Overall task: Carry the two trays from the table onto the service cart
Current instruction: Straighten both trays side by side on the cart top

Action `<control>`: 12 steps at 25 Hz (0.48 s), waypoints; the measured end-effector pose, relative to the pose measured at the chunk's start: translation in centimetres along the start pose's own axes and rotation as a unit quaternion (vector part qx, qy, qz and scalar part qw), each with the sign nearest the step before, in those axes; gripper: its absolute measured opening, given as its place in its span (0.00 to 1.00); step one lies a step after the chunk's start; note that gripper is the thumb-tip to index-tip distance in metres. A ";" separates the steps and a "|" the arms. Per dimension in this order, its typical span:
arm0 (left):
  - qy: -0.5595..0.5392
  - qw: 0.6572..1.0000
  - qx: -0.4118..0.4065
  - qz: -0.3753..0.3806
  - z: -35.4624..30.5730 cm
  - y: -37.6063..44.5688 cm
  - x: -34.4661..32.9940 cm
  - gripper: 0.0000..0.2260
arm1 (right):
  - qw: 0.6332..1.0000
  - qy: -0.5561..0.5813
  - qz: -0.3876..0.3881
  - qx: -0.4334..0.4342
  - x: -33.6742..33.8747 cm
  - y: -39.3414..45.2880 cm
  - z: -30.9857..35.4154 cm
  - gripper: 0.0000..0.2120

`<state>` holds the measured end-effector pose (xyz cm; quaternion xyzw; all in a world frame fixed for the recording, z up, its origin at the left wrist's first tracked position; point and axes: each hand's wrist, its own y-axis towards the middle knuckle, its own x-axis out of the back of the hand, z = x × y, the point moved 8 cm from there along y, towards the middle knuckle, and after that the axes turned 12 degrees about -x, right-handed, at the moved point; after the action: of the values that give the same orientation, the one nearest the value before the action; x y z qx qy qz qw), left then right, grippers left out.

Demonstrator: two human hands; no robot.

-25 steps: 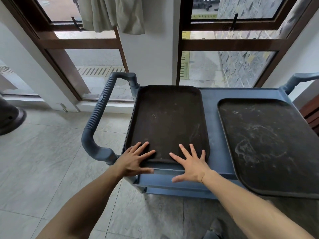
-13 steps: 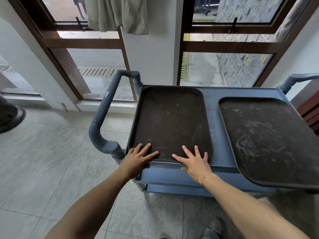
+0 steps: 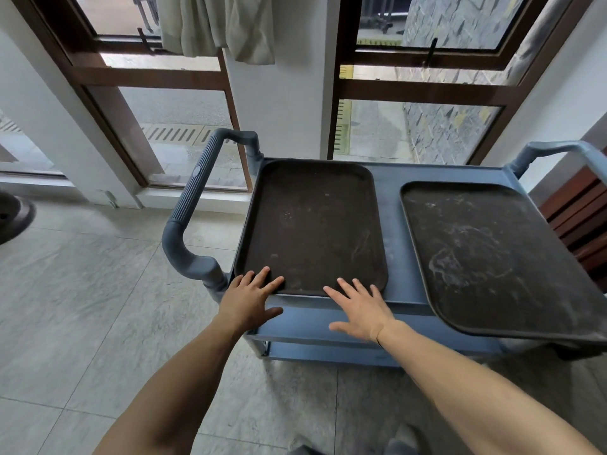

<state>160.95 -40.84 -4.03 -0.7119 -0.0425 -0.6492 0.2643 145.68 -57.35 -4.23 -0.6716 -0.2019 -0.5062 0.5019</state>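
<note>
Two dark brown trays lie side by side on the top shelf of a blue-grey service cart (image 3: 391,205). The left tray (image 3: 312,221) sits flat inside the shelf. The right tray (image 3: 486,251) is scuffed, and its near corner overhangs the cart's front edge. My left hand (image 3: 251,300) is spread flat, fingertips resting on the left tray's near left rim. My right hand (image 3: 359,310) is also spread, fingertips on the same tray's near right rim, palm over the cart's front lip. Neither hand grips anything.
The cart's ribbed push handle (image 3: 193,205) curves out on the left; a second handle (image 3: 558,152) shows at the far right. Windows and a white pillar (image 3: 295,93) stand right behind the cart. Brown wooden slats (image 3: 581,218) are at right. Grey tiled floor (image 3: 82,307) surrounds.
Both hands have slid back slightly toward me along the left tray's near rim, with the thumbs dropping over the cart's front edge. The trays have stayed in place.
</note>
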 end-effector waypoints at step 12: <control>-0.054 0.998 -0.016 -0.006 -13.4 5.4 4.7 0.46 | 0.998 0.025 -0.060 -0.012 3.3 -4.3 -13.9 0.38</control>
<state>151.72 -52.56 -1.03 -0.7498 -0.0502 -0.6121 0.2463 137.03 -68.59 0.51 -0.6513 -0.2236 -0.5542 0.4676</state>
